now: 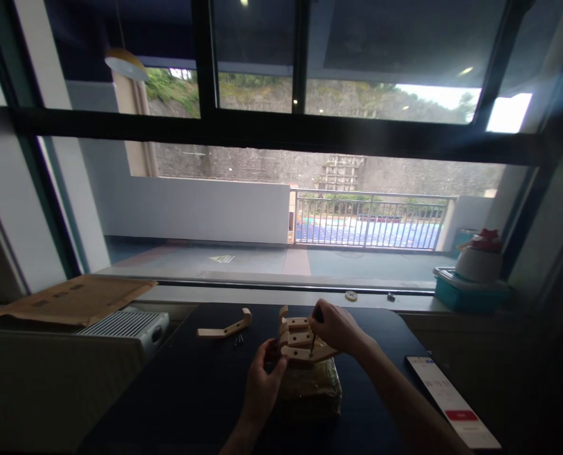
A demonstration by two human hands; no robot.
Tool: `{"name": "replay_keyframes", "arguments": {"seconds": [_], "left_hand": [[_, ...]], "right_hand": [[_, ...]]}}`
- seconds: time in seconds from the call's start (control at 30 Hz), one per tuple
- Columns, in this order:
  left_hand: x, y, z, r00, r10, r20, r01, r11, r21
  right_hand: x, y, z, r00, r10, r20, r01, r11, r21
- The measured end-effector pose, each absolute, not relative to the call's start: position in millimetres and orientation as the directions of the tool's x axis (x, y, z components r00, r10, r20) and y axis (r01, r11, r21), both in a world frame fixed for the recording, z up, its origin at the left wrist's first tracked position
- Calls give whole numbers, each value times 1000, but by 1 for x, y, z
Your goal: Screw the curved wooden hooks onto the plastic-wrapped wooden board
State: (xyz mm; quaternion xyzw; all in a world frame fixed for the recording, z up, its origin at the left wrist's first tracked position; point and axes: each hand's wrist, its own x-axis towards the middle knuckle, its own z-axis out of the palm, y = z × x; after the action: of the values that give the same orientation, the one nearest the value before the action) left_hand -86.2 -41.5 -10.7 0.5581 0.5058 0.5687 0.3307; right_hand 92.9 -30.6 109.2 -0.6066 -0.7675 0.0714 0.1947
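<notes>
Left hand (261, 382) pinched the wooden hooks (302, 339) near their curved ends, over the block (312, 388) toward the counter's (191, 385) far edge; right hand (337, 325) gripped the screwdriver (314, 343), its shaft best kept upright.

The person's 2 hands are near each other but apart. The left forearm (243, 431) leads up to the left hand (263, 381), curled in a pinch; the right forearm (399, 387) slants inward to the higher right hand (337, 325), folded tightly.
</notes>
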Motion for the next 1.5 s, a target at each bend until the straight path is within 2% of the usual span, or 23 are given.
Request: {"name": "replay_keyframes", "arguments": {"seconds": [0.13,0.33,0.43,0.53,0.6,0.67,0.77,0.93,1.03,1.2,1.37,1.43,1.5], "left_hand": [[-76,-39,-14,-248,922,298,158,-265,951],[-78,-48,-14,-273,903,331,257,-264,930],[-84,-52,-11,-240,906,349,354,-253,900],[-92,-54,2,-184,851,492,542,-329,773],[-95,-55,18,-61,783,619,654,-437,618],[-93,-53,37,191,760,621,674,-561,479],[-85,-47,60,461,746,481,690,-642,334],[-75,-37,65,597,761,256,749,-642,163],[-74,-35,60,617,764,188,752,-643,145],[-72,-39,65,623,764,171,755,-644,124],[-85,-35,84,627,744,231,691,-668,276],[-94,-29,92,544,785,297,716,-619,324],[-102,-22,98,455,838,303,765,-541,349]], "right_hand": [[92,-31,109,-166,966,199,913,227,-339],[93,-34,108,-163,967,197,898,228,-376],[94,-35,109,-186,964,188,883,248,-398],[96,-33,110,-203,963,178,875,260,-409],[96,-30,110,-204,964,173,874,258,-410],[96,-27,108,-195,965,177,878,252,-406],[95,-25,106,-194,960,204,880,262,-396],[94,-25,105,-192,958,212,878,264,-400],[96,-26,104,-193,959,210,865,267,-426],[96,-27,104,-206,955,213,855,281,-436],[96,-30,105,-202,960,194,868,267,-419],[97,-32,105,-202,961,189,865,266,-426],[98,-33,105,-203,961,187,864,266,-427]]}}
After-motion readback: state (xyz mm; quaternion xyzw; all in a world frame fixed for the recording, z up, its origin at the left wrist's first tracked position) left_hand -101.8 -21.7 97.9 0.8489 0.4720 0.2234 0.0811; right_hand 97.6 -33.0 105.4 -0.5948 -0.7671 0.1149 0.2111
